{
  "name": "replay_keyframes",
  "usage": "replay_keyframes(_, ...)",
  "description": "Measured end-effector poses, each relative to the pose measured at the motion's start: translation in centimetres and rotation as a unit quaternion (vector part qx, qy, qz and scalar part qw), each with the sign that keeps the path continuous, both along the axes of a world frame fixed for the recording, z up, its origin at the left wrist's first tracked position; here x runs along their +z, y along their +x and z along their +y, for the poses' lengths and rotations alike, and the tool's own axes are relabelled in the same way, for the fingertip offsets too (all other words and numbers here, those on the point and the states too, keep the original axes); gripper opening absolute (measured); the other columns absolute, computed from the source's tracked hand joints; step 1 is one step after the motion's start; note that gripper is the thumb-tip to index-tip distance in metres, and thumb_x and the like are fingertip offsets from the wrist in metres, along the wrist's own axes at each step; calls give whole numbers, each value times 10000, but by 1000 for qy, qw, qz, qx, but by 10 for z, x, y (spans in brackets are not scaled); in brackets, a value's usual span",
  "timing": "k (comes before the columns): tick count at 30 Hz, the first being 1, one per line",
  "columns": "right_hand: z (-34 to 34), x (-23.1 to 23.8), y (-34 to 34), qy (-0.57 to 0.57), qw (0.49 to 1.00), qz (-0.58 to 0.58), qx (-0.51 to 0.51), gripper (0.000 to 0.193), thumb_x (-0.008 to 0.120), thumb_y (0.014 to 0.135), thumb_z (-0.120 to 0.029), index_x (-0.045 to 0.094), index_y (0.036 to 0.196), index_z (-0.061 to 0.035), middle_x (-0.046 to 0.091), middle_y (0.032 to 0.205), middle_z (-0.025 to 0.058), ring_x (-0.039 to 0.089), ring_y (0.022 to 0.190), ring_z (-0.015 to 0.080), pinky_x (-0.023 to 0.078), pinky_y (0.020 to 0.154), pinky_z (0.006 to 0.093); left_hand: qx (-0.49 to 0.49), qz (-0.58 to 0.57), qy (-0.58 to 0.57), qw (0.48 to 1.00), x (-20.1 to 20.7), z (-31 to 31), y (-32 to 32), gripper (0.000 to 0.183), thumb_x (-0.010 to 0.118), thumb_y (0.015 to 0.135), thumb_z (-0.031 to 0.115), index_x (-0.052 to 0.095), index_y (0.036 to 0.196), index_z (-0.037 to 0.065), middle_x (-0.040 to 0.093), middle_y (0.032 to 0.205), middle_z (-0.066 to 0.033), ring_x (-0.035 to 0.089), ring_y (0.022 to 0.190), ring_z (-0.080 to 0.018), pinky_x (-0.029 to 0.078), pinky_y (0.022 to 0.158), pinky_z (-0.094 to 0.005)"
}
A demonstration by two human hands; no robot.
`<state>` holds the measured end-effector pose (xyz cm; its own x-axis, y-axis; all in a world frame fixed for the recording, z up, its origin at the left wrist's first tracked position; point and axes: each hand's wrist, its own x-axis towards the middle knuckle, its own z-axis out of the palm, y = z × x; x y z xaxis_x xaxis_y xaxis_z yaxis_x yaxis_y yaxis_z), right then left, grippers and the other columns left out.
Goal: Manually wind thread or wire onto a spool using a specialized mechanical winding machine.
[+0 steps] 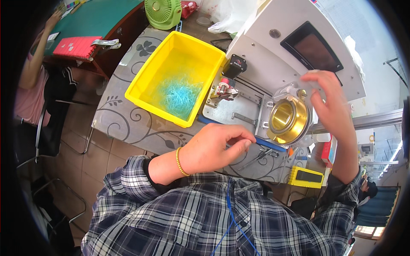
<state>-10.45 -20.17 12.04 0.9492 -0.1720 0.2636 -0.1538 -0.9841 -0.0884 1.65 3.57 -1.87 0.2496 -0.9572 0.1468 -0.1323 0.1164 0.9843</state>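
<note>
My left hand (pixel 215 147) hovers near my chest with thumb and fingers pinched on a thin blue wire (pixel 230 213) that runs down over my plaid shirt. My right hand (pixel 331 104) is raised beside a brass ring (pixel 287 118) on the front of a white machine (pixel 273 51), fingers spread and touching a clear round plate around the ring. A yellow bin (pixel 147 91) to the left of the machine holds a tangle of light blue wire pieces (pixel 179 96).
A dark screen (pixel 316 51) sits on the machine's sloped face. A red toggle clamp (pixel 225 88) stands on the grey base plate. Tweezers (pixel 256 158) and a yellow box (pixel 305 177) lie at the table edge. A green fan (pixel 163 13) stands behind. Another person sits far left.
</note>
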Motion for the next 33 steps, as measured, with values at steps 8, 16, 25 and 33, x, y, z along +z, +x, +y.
replay_keyframes(8,-2,-7,4,-61,998,10,-20,497,402,767,103,599,1194,-56,679,970,54,534,1081,289,343,1053,417,-4,-7,9,1000,0,-4,2,136,618,945,96,687,1035,23,727,855,-67,698,790,-121,542,728,-263)
replay_keyframes(16,-1,-17,-5,-27,997,64,19,528,407,749,115,582,1214,-62,670,965,66,527,1096,310,339,1067,429,-49,155,36,986,8,-35,-7,390,582,975,134,485,1339,33,679,1016,-72,657,895,-126,544,789,-269)
replay_keyframes(25,6,-2,-4,182,981,66,-4,536,393,755,114,574,1230,-57,667,1002,83,531,1063,321,371,1030,419,-78,354,40,931,39,-85,-9,667,564,922,118,246,1483,-52,543,1247,-151,647,991,-198,556,817,-291)
replay_keyframes(33,-3,-4,-13,19,999,-29,-17,531,391,767,116,556,1244,-48,659,1067,83,537,1134,311,379,1042,420,-10,195,26,980,36,-114,-6,626,545,910,108,312,1453,-97,563,1268,-164,655,943,-190,558,795,-280)
